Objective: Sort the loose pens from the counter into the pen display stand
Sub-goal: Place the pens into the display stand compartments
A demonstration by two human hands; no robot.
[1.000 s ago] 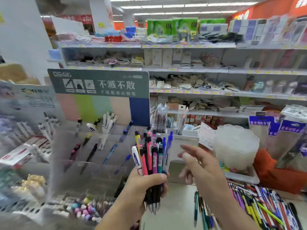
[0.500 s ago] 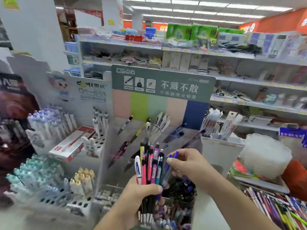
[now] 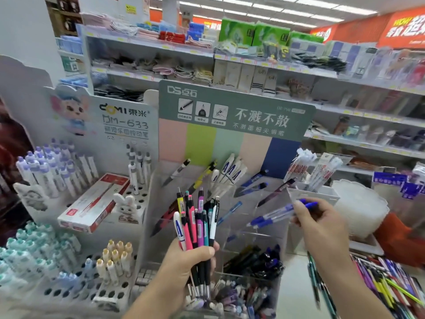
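Blue pens going toward the clear stand, bundle waiting in the other hand.

Right hand (image 3: 322, 217) is pinching a couple of blue clear-barrelled pens (image 3: 279, 214) by their upper ends, fingers closed round them, tips angling down-left toward the right-hand pockets of the pen display stand (image 3: 264, 240). Left hand (image 3: 190, 261) is gripping a mixed bundle of pens (image 3: 197, 224) upright in a closed fist, just in front of the stand. More loose pens (image 3: 379, 279) are lying on the counter (image 3: 294, 293) at lower right. Risks, as I judge them: the blue pens are being held only near one end, so they could twist or slip and land in the wrong pocket; the crowded bundle could shed a pen if the fist relaxes.
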